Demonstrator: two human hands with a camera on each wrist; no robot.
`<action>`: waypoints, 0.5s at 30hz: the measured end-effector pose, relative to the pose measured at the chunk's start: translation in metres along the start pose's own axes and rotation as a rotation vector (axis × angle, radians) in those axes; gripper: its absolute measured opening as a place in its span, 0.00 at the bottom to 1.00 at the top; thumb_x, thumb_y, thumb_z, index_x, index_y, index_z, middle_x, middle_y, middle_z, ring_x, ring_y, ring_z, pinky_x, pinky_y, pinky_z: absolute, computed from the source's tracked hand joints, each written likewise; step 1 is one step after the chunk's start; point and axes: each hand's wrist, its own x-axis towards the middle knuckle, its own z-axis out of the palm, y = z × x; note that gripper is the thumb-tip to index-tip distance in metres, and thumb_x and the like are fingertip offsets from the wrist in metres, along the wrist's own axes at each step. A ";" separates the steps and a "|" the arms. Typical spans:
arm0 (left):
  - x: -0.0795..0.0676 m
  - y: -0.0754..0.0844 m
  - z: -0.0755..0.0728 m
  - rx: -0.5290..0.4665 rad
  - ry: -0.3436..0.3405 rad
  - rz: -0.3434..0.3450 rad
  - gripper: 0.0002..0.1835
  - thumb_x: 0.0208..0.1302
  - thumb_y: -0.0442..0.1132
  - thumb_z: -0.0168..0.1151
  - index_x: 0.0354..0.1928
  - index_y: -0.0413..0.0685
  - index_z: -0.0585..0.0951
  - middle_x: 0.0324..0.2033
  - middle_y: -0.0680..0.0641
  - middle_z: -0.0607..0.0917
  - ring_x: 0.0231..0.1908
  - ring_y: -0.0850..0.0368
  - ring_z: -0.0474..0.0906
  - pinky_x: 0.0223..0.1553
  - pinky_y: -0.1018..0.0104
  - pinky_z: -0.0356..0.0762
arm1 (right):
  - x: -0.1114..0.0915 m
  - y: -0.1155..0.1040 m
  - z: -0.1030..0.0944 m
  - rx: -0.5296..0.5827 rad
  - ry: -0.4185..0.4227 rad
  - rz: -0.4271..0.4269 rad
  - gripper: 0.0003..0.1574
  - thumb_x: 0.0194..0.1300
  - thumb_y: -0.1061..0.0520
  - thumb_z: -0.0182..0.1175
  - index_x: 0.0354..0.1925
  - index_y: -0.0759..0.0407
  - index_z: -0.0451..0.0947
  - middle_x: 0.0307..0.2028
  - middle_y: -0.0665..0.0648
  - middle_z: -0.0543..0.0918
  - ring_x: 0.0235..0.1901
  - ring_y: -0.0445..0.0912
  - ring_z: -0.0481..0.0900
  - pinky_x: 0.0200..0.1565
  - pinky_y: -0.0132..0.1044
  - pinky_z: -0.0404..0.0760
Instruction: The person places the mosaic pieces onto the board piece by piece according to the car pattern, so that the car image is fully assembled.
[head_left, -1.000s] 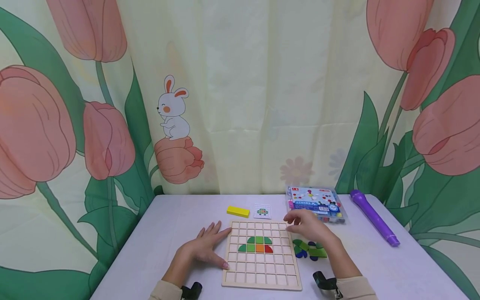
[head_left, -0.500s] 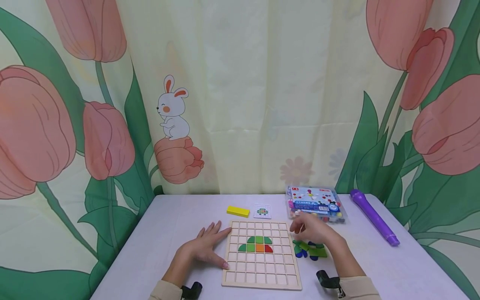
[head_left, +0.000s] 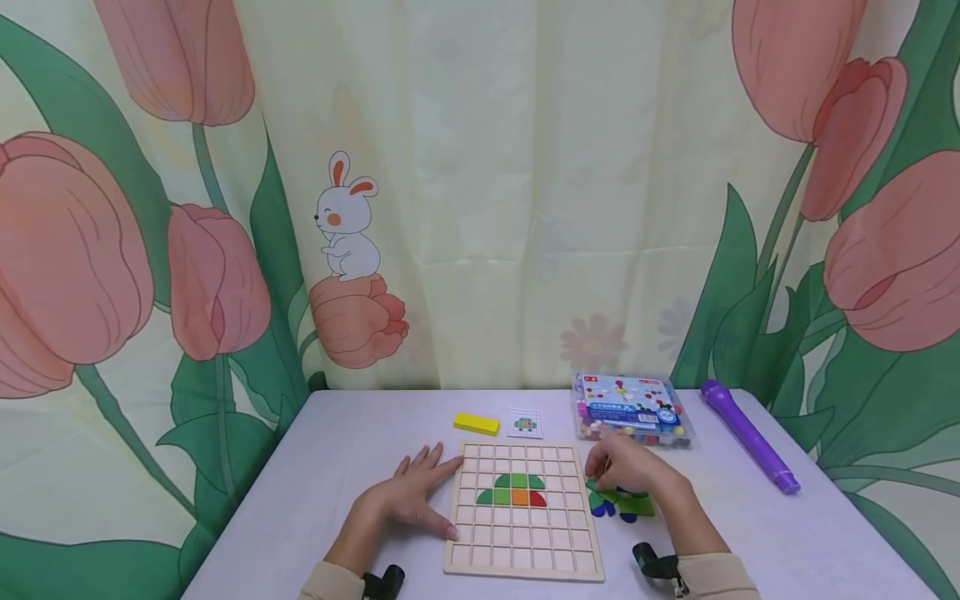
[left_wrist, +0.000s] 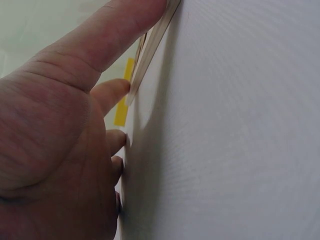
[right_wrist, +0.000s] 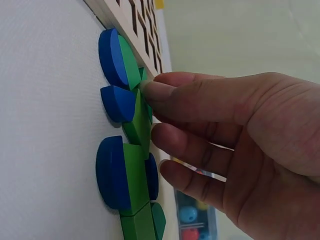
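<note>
Board [head_left: 525, 535], one; inset tiles [head_left: 519, 497], seven. Left hand [head_left: 408, 497] at board's left edge, fingers splayed; right hand [head_left: 626, 467], lowered to pile [right_wrist: 135, 167] right of board, grip unclear.

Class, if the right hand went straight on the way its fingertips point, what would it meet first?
Most likely the green pieces beside the wooden board: the right hand overlaps them in its wrist view, though contact is unclear.

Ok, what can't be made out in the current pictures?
- Right wrist view: whether the right hand pinches a green block; its thumb hides the contact.
- Head view: the block pile, partly covered by that hand.
- Head view: print on box label, too small.
- Left wrist view: part of the board, hidden by the left hand.
</note>
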 end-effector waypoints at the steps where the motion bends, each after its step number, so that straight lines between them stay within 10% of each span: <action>1: 0.000 0.000 0.000 0.000 0.000 0.000 0.64 0.40 0.73 0.79 0.81 0.69 0.61 0.83 0.39 0.49 0.83 0.37 0.38 0.79 0.30 0.36 | 0.001 0.000 0.001 -0.003 0.001 0.003 0.11 0.56 0.70 0.74 0.33 0.54 0.88 0.29 0.51 0.84 0.33 0.46 0.76 0.39 0.38 0.82; 15: 0.000 -0.001 0.001 0.007 0.002 -0.001 0.64 0.40 0.73 0.79 0.81 0.69 0.61 0.83 0.39 0.49 0.83 0.37 0.38 0.79 0.31 0.36 | 0.003 0.002 0.005 -0.025 0.025 0.032 0.09 0.58 0.68 0.74 0.33 0.54 0.86 0.29 0.50 0.82 0.33 0.45 0.75 0.39 0.38 0.79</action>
